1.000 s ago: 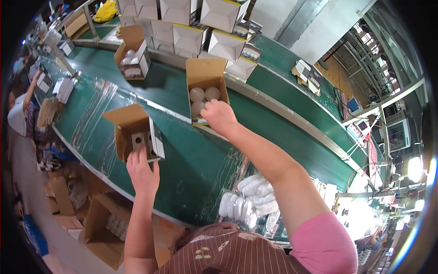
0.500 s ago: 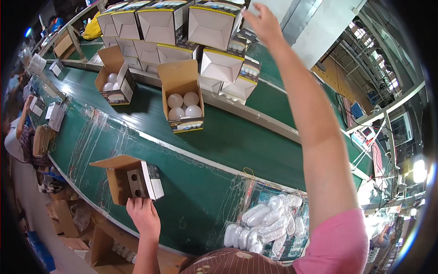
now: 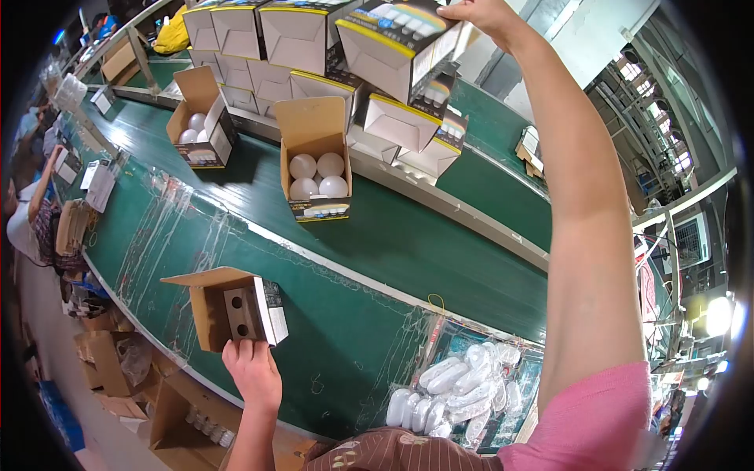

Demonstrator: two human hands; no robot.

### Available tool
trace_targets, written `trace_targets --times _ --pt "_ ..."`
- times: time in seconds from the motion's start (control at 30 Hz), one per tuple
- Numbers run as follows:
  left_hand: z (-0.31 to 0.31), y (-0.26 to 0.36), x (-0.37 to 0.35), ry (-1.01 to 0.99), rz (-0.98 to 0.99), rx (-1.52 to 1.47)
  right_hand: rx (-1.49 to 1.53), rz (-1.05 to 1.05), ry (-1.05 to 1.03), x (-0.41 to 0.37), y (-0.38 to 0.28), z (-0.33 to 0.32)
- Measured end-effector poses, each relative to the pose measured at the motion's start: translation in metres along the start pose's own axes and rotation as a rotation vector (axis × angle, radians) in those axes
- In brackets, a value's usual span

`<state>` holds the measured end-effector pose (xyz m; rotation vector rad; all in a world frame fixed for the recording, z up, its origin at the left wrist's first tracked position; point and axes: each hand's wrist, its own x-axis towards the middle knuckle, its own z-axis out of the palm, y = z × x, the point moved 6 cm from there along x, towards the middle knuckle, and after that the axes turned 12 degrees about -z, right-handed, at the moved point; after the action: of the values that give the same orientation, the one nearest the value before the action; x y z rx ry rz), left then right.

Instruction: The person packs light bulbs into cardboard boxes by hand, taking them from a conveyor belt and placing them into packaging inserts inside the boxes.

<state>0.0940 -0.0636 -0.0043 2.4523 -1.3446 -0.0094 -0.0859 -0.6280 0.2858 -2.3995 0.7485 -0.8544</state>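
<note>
My left hand (image 3: 253,374) grips the near side of an open cardboard box (image 3: 232,308) lying on the green belt (image 3: 408,251), its insert with two round holes facing me. My right hand (image 3: 481,13) is raised high and holds the top edge of a folded retail box (image 3: 397,43) on the stack (image 3: 314,39) across the belt. Between the two, an open box with three white bulbs (image 3: 317,174) stands on the belt, touched by neither hand.
Another open box of bulbs (image 3: 201,125) sits farther left on the belt. Wrapped white bulbs (image 3: 459,386) lie in a bin near my body. Cardboard cartons (image 3: 169,408) stand below the belt edge. A person (image 3: 31,204) works at far left.
My right hand left the bulb box, rose to the stack and has taken hold of the top retail box, which now tilts toward me. My left hand stays on the open cardboard box.
</note>
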Motion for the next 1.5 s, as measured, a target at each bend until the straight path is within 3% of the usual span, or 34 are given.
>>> trace_targets --times 0.03,0.17,0.27,0.33,0.47,0.53,0.6,0.63,0.67,0.73,0.77,0.87,0.97,1.07,1.1,1.2,1.3,1.37,1.5 --pt "-0.001 -0.001 0.001 -0.034 -0.003 -0.007 0.031 -0.028 -0.002 -0.013 -0.019 -0.002" --pt "-0.029 0.016 -0.002 0.093 0.05 -0.146 -0.387 -0.28 -0.013 -0.134 -0.144 0.011" --pt "-0.065 0.034 -0.013 0.196 0.175 -0.39 -0.403 -0.565 -0.03 -0.238 -0.189 0.06" --pt "-0.084 0.05 -0.02 0.271 0.23 -0.526 -0.379 -0.566 -0.16 -0.302 -0.2 0.107" --pt "-0.049 0.057 -0.018 -0.058 -0.105 -1.087 -0.272 -0.537 -0.264 -0.423 -0.183 0.197" --pt "-0.009 0.054 -0.018 -0.217 -0.278 -1.101 -0.279 -0.544 -0.363 -0.47 -0.182 0.226" --pt "0.017 0.052 -0.019 -0.195 -0.251 -1.021 -0.275 -0.505 -0.262 -0.48 -0.201 0.204" --pt "0.021 0.05 -0.021 -0.187 -0.237 -0.979 -0.273 -0.483 -0.21 -0.486 -0.209 0.195" --pt "0.028 0.048 -0.021 -0.257 -0.234 -0.91 -0.255 -0.395 -0.032 -0.493 -0.196 0.173" --pt "0.032 0.046 -0.022 -0.384 -0.22 -0.774 -0.31 -0.078 0.111 -0.51 -0.155 0.134" --pt "0.021 0.054 -0.026 -0.376 -0.24 -0.879 -0.347 0.103 0.015 -0.523 -0.14 0.125" --pt "0.024 0.043 -0.028 -0.324 -0.104 -0.783 -0.426 0.341 -0.271 -0.591 -0.064 0.129" --pt "0.005 0.045 -0.039 -0.372 -0.105 -0.752 -0.643 0.7 -0.395 -0.64 -0.013 0.104" --pt "0.007 0.041 -0.043 -0.385 -0.109 -0.744 -0.712 0.568 -0.542 -0.697 0.024 0.126" --pt "0.008 0.041 -0.043 -0.384 -0.11 -0.733 -0.722 0.702 -0.567 -0.68 -0.003 0.116" --pt "0.011 0.041 -0.044 -0.393 -0.141 -0.766 -0.695 0.752 -0.465 -0.699 0.017 0.106" --pt "0.01 0.041 -0.045 -0.41 -0.156 -0.759 -0.475 0.897 -0.505 -0.721 0.035 0.093" --pt "0.014 0.035 -0.045 -0.439 -0.158 -0.787 -0.404 0.928 -0.369 -0.731 0.045 0.068" --pt "-0.008 0.017 -0.056 -0.164 -0.03 -0.753 -0.332 0.956 -0.223 -0.747 0.029 0.036"
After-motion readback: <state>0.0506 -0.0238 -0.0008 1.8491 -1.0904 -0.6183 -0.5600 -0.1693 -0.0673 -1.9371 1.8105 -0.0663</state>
